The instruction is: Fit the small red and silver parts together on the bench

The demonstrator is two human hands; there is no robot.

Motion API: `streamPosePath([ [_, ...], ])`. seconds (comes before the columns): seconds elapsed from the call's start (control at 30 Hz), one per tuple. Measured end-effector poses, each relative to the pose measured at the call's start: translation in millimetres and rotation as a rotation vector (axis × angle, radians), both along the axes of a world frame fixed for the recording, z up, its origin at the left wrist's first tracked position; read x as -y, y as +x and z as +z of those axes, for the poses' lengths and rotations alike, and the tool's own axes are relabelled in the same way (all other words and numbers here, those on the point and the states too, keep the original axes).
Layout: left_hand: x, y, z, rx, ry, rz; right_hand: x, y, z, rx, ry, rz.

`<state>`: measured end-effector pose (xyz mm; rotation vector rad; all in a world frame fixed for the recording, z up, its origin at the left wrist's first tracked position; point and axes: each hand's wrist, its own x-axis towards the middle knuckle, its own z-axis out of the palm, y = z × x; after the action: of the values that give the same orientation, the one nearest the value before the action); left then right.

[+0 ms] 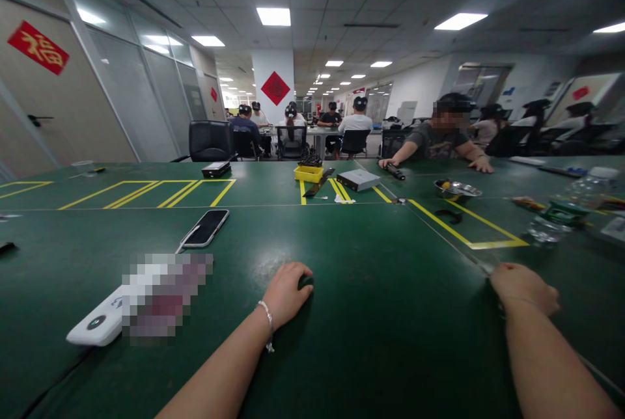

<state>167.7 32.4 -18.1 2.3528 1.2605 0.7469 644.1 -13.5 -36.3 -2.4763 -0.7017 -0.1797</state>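
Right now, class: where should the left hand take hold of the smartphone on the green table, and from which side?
Pinch the smartphone by its long edges, mid-length, from above, on the side nearest the left hand. It lies flat and slanted on the green table, so those edges likely grip best.

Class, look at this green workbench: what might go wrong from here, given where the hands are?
The left hand rests not far from the smartphone, which a careless sweep might knock. The clear plastic bottle seems to lie on its side beyond the right hand, so it may roll if bumped.
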Motion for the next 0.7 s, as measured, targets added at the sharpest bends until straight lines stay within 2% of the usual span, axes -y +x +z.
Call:
streamPosePath([
  [0.1, -0.7, -0.4, -0.1, -0.001, 0.001, -0.005, 1.8, 10.0, -0.9, -0.243, -0.071, -0.226],
  [0.17, -1.0, -0.3, -0.5, -0.013, 0.002, -0.012, 4.5, 8.3, 1.8, -0.293, -0.135, -0.267],
  [0.23, -1.0, 0.2, -1.5, -0.029, 0.006, -0.014, 7.5, -0.3, 6.6, -0.232, -0.167, -0.281],
  [0.3, -0.8, 1.2, -2.9, -0.04, 0.016, -0.013, 7.5, -16.4, 13.9, -0.042, -0.13, -0.224],
  [0.37, -0.6, 2.4, -4.0, -0.048, 0.027, -0.005, 1.1, -41.1, 23.1, 0.24, -0.033, -0.044],
  [0.47, -0.1, 3.6, -3.5, -0.061, 0.034, 0.012, -19.5, -96.4, 35.4, 0.53, 0.066, 0.371],
  [0.6, 1.4, 4.1, -0.7, -0.067, -0.006, 0.023, -40.4, -195.8, 35.0, 0.48, -0.012, 0.909],
  [0.7, 2.5, 4.8, -0.1, -0.054, -0.033, -0.018, -36.2, -261.2, 25.2, 0.373, -0.142, 1.257],
])
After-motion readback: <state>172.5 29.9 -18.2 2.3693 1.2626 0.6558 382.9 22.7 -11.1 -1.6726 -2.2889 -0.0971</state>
